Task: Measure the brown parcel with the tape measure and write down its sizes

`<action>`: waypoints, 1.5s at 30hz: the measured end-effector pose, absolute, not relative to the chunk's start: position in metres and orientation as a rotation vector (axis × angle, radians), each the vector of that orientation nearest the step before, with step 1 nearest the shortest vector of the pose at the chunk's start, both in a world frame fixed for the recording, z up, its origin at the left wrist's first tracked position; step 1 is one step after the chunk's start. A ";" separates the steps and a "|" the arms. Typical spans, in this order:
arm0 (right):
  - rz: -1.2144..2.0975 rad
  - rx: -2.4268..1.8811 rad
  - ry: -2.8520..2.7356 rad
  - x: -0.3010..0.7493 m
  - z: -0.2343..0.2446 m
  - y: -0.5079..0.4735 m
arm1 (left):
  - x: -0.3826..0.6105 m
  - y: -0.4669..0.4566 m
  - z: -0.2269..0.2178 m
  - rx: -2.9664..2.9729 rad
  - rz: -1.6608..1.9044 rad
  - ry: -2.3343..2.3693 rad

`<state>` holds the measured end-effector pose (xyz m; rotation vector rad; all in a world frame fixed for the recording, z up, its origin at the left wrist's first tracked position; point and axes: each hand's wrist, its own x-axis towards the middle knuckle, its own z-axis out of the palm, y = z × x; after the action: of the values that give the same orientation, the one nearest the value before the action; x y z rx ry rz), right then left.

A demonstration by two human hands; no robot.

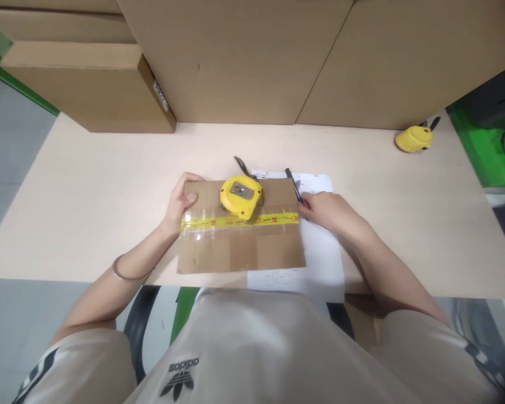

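Note:
A small brown cardboard box with a strip of yellow printed tape across it is in front of me. My left hand is closed around its left edge, the thumb on top. On the box lies a yellow tape measure with a black strap. My right hand is at the box's right edge, fingers curled around a black pen that points away from me. Whether those fingers also press on the box is hard to see. Beneath the box and right hand lies white paper with some markings.
Large cardboard boxes line the back of the pale table. A flatter carton stands at the back left. A second yellow tape measure rests near the table's far right corner.

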<state>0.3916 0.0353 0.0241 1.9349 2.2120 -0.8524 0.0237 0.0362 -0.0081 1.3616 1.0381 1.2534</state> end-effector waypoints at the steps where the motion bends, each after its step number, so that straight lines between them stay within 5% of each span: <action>1: -0.929 1.953 2.232 0.393 0.021 0.035 | 0.024 0.035 -0.007 1.341 1.248 1.041; 7: -1.668 1.968 2.281 0.412 -0.001 0.051 | 0.024 0.033 -0.007 1.293 1.217 1.058; 12: -1.914 2.057 2.334 0.413 -0.013 0.057 | 0.020 0.029 -0.011 1.329 1.196 1.074; 45: -1.883 1.953 2.394 0.407 -0.020 0.053 | 0.020 0.027 -0.008 1.305 1.144 1.126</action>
<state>0.4067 0.0532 -0.0205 1.9535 2.3937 -1.8831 0.0203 0.0267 -0.0080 1.3046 1.1263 1.1441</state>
